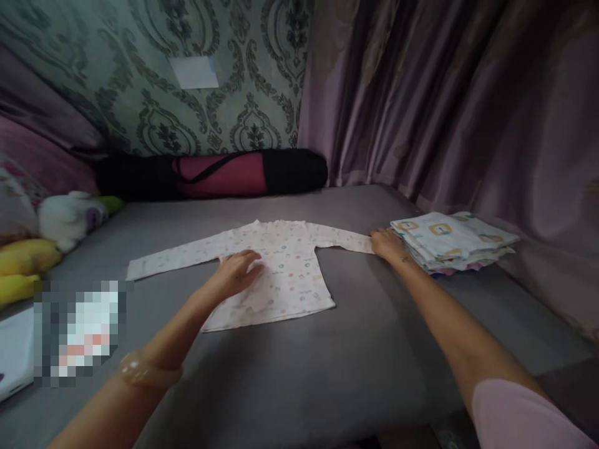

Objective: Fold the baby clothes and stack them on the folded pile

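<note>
A small white long-sleeved shirt (290,274) with a fine coloured print lies spread flat, its collar away from me and both sleeves stretched out sideways. My left hand (236,272) is over the left part of its body, fingers apart and holding nothing; whether the fingertips touch the cloth I cannot tell. At the cuff of the right sleeve, my right hand (387,244) has its fingers closed on the cloth. Just beyond that hand sits a stack of folded printed cloths (453,234).
The grey sheet (374,355) covers the bed. A long black and pink bag (224,174) lies along the patterned wall. Plush toys, one white (65,218) and one yellow (28,262), are at left, near a white object (16,349) and a blurred-out patch. Curtains (421,93) hang at right.
</note>
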`<state>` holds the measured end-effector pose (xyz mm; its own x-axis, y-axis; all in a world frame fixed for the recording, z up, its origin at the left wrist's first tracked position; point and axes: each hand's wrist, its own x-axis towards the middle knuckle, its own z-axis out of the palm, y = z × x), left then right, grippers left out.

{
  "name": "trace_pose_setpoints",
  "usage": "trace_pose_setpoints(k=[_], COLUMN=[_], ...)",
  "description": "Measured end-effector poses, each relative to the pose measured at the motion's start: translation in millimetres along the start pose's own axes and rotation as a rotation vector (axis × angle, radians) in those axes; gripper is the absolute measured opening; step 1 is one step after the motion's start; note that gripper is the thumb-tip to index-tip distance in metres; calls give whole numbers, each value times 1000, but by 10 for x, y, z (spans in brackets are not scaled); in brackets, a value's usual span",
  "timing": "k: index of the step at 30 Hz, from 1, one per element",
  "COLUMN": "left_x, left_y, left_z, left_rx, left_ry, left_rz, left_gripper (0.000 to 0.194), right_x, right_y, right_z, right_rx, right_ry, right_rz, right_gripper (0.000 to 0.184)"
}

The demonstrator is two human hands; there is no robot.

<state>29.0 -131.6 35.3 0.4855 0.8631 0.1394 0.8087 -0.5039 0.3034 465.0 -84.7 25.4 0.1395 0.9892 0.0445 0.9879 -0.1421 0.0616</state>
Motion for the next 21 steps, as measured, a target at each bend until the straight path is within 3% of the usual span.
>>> trace_pose_setpoints(k=[6, 10, 13, 16, 21], left_x=[1005, 1418, 1567, 1624, 1625], left_y=[311, 425, 399, 344, 344], left_z=[459, 695, 769, 781, 717], left_rx=[-190, -193, -184, -144, -55], left_ry=[60, 50, 20, -98, -215], left_rz=[186, 214, 180, 131, 118], left_gripper=[36, 39, 44, 58, 80], right_x=[193, 284, 302, 285, 260], right_y=[53, 130, 167, 146, 0], right_z=[-54, -161, -200, -237, -371], right_rx=[10, 311, 809, 1325, 1710], right_ry=[-55, -12, 104, 133, 79], right_rz=[42, 145, 275, 359, 478], right_gripper=[18, 8, 7, 12, 20])
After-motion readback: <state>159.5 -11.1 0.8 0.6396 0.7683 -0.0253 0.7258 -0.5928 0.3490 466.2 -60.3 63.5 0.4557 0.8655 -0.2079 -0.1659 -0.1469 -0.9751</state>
